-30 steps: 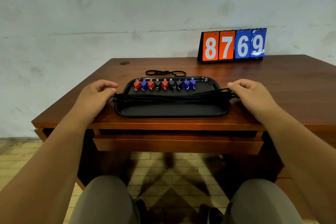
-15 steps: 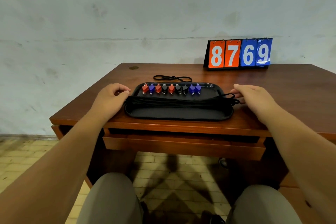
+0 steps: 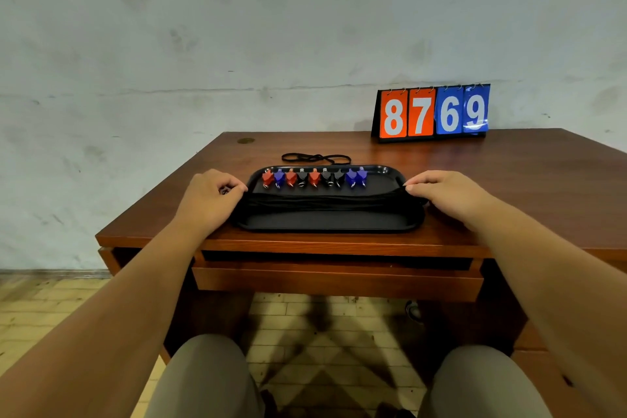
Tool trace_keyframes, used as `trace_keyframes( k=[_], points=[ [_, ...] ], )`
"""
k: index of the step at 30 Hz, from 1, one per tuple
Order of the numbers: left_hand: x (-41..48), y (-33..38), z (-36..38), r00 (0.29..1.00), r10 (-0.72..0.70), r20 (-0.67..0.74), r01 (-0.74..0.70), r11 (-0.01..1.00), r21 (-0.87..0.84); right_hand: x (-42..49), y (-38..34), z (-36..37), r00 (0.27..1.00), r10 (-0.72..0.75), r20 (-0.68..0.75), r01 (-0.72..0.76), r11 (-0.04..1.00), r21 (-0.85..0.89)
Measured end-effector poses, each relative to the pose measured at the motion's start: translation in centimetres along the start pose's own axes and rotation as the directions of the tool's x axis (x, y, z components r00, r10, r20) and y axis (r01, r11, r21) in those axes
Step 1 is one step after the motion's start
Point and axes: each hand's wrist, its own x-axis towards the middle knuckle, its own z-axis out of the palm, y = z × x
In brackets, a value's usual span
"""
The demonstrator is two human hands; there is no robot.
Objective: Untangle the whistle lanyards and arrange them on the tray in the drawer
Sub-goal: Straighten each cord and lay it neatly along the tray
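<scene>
Nearest to the camera are the person's two knees (image 3: 203, 377) in grey trousers, above a floor (image 3: 305, 316) of yellowish tiles. Behind them is the drawer (image 3: 336, 278), with a dark gap between its front and the edge of the tabletop (image 3: 509, 180).

Both bare forearms reach forward over this edge to the black tray (image 3: 325, 222), which stands on the tabletop near its front and not in the drawer. The left hand (image 3: 210, 193) lies at the left end of the tray. Its fingers are curled round the ends of the lanyards (image 3: 325, 202), and a dark piece shows between them. The right hand (image 3: 444, 192) lies at the right end, with bent fingers whose tips touch the rim where the lanyards pass over it. If it pinches them or only presses on them, I cannot tell.

The lanyards lie as one black bundle stretched across the middle of the tray from hand to hand. Behind the bundle, along the far side of the tray, the whistles (image 3: 314, 177) stand in a row: red, blue and black ones, close together.

Just behind the tray, one loose lanyard (image 3: 315, 157) lies on the wood. Further back on the right, against the grey wall (image 3: 237, 27), a scoreboard (image 3: 432, 114) shows 8 and 7 in orange, 6 and 9 in blue.
</scene>
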Motion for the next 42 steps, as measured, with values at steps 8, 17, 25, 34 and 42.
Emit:
trace_keyframes(
  k=[8,17,25,34,42],
  points=[
    [1.8,3.1,-1.4,1.0,-0.003,-0.009,0.003,0.999,-0.054,0.8,-4.1,-1.8,0.993,-0.121,-0.01,0.119,0.985,-0.126],
    [5.1,8.8,-2.2,0.98,0.136,0.146,-0.119,0.985,-0.124,1.8,-8.8,-3.3,0.967,-0.255,-0.023,0.252,0.963,-0.098],
    [7.7,10.8,-0.7,0.98,0.089,0.18,-0.052,0.978,-0.201,4.2,-9.8,-2.7,0.959,-0.283,0.008,0.282,0.954,-0.096],
    [11.7,10.9,2.1,0.971,0.044,0.234,0.009,0.975,-0.221,8.8,-9.6,-0.9,0.966,-0.25,0.062,0.255,0.962,-0.092],
    [15.4,9.8,5.6,0.951,0.018,0.308,0.028,0.989,-0.144,13.6,-8.6,2.8,0.965,-0.193,0.177,0.226,0.954,-0.196]
  ],
)
